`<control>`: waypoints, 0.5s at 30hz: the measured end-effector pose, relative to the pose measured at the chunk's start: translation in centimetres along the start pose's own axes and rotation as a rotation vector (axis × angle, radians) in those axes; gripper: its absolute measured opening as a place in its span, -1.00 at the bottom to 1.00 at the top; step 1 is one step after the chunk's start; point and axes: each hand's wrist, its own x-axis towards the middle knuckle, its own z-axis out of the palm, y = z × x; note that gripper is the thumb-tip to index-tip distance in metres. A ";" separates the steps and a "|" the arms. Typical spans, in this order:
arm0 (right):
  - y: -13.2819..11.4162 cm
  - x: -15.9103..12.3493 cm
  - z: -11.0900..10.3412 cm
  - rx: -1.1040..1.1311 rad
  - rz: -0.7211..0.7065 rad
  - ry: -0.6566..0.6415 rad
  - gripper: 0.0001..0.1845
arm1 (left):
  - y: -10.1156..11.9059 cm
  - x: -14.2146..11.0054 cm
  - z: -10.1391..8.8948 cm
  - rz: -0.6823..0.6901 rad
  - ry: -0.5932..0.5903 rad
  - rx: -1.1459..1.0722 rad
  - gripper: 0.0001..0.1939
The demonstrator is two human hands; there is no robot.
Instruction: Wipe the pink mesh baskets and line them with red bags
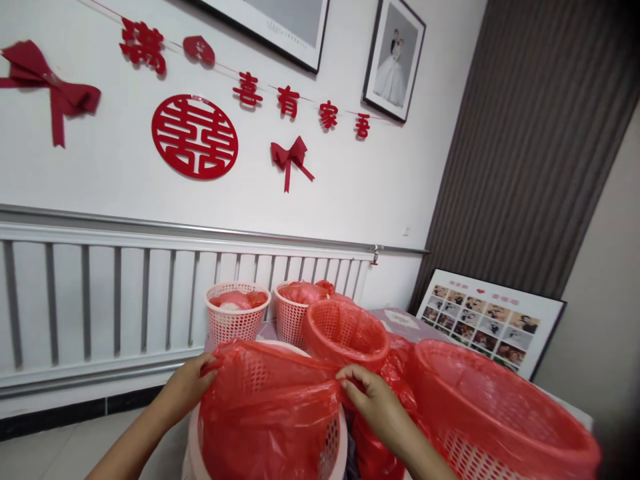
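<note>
A thin red plastic bag (270, 413) is stretched over the mouth of a pink mesh basket (336, 440) right in front of me. My left hand (193, 385) pinches the bag's left edge at the basket rim. My right hand (373, 400) grips the bag's edge on the right side. The bag covers most of the basket's opening and drapes down its front.
A large red-lined basket (500, 420) sits at my right, a smaller red one (345, 330) behind the bag. Two pink baskets (237, 313) (295, 310) with red bags stand by the white radiator (100, 293). A framed photo collage (487, 320) leans on the wall.
</note>
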 end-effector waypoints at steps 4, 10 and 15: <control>-0.9 0.9 1.7 0.166 0.049 0.063 -0.74 | 3.1 -0.2 -0.6 0.129 0.012 -0.098 -0.85; -3.6 2.5 6.6 0.345 0.035 0.107 -0.76 | 7.7 -1.6 1.8 0.086 -0.133 -0.313 -0.70; -6.5 2.4 10.8 0.352 -0.016 0.092 -0.76 | 8.5 -3.3 5.3 0.226 -0.263 -0.296 -0.34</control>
